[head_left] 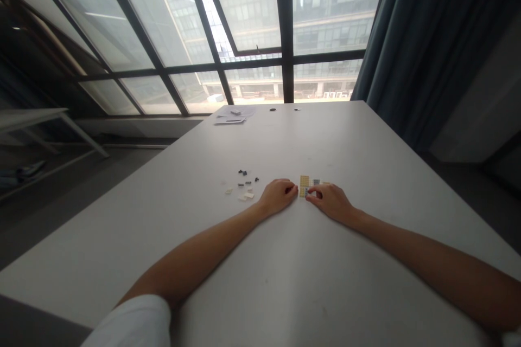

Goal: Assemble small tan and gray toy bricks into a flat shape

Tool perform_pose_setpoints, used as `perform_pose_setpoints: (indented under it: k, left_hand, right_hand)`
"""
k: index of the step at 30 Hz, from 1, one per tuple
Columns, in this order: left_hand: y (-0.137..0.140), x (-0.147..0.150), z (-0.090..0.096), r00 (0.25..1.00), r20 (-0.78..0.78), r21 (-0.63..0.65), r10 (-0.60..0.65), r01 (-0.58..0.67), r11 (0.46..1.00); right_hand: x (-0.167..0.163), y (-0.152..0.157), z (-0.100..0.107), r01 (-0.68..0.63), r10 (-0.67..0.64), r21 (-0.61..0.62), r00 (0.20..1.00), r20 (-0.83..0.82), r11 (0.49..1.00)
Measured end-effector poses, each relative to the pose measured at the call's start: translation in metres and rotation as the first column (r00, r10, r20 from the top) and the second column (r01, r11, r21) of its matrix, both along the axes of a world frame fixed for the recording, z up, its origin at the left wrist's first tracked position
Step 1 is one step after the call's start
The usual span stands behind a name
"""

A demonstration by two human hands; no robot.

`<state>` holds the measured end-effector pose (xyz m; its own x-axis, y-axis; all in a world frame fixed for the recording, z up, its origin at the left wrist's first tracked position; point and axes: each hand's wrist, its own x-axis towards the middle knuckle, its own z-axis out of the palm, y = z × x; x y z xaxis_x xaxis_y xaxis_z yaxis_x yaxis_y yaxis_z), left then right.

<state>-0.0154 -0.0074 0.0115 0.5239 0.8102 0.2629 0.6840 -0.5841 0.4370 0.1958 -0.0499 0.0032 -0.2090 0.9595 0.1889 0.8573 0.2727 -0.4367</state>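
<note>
Flat on the white table (260, 260) lies a small studded building-brick piece (304, 180), yellow at its left end with grey and white parts to the right. My right hand (331, 201) covers its right and near side, thumb and index finger closed on it. My left hand (280, 195) rests just left of the piece with fingers curled in; anything inside them is hidden. Left of that hand lie loose pieces: several small dark bricks (245, 173), grey bricks (248, 182) and cream flat pieces (248, 195).
White papers (230, 120) with small items on top lie at the table's far left. A dark round object (272, 109) and another small item (297, 109) sit near the far edge. Windows stand beyond; a dark blue curtain (402, 54) hangs at the right.
</note>
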Motion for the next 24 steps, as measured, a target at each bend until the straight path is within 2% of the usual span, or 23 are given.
perform_pose_setpoints:
  k: [24]
  left_hand:
    - [0.001, 0.0, -0.0005, 1.0, -0.006, -0.001, 0.012, -0.012, 1.0]
  right_hand:
    - [-0.0005, 0.001, -0.0017, -0.014, 0.013, 0.021, 1.0, 0.013, 1.0]
